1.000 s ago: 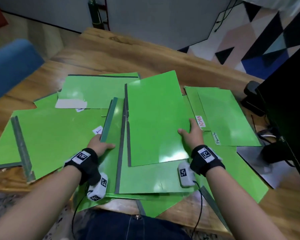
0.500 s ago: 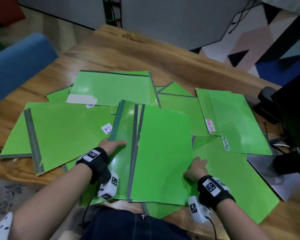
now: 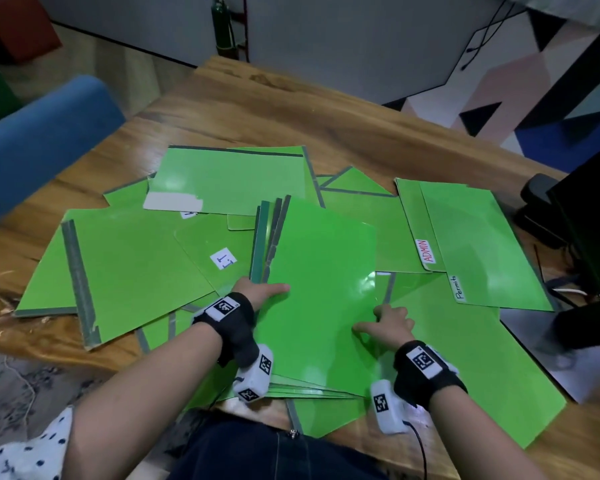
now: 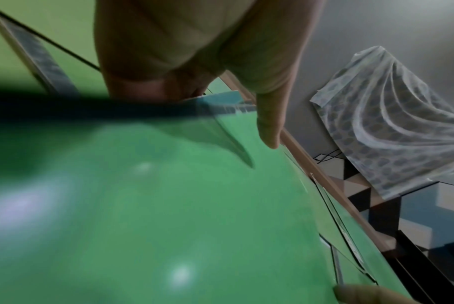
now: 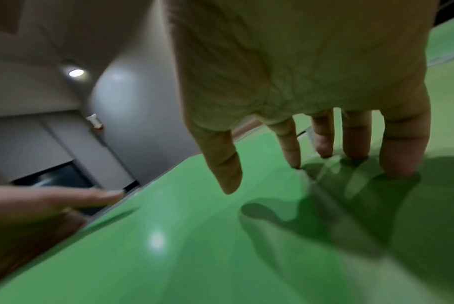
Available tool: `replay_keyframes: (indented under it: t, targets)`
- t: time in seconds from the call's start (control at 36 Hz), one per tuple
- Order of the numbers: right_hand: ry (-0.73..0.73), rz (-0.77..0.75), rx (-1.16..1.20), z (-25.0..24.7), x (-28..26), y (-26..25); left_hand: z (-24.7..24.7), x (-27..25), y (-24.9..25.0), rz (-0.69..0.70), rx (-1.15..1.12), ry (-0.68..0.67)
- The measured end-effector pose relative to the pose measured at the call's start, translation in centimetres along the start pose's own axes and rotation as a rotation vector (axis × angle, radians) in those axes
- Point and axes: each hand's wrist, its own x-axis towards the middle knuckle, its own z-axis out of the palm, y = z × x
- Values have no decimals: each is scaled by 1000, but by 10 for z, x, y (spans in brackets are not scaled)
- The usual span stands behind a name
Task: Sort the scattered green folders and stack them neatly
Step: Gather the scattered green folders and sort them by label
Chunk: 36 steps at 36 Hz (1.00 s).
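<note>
- Nearest, the small stack of green folders [image 3: 321, 306] lies on the surface [image 3: 291, 109] edge, slightly fanned, probably being squared up
- The left hand [image 3: 260, 292] grips the stack's left side, thumb on top; the right hand [image 3: 388, 322] presses straight fingers [image 5: 400, 156] down to steady it
- Farther off, the scattered folders [image 3: 229, 178], including ADMIN [image 3: 429, 251] and Permits [image 3: 460, 287], lie overlapped, unsorted

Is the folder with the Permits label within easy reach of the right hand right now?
Probably yes. The right hand rests with fingertips on the gathered stack, and the Permits folder lies uncovered just beyond it on the same side, with nothing lying on top of it.
</note>
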Motion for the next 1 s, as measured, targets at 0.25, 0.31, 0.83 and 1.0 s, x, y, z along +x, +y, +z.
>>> replay_keyframes:
  t: [0.25, 0.31, 0.83, 1.0]
  targets:
    - [-91, -163, -122, 3, -4, -5, 4, -1, -5, 106, 56, 198]
    - [-116, -189, -60, -3, -1, -5, 1, -2, -8, 163, 40, 227]
    - [92, -320, 17, -40, 71, -146, -127, 31, -25, 122, -232, 532]
    - [134, -319, 19, -9, 97, -205, -143, 56, -34, 103, -267, 554]
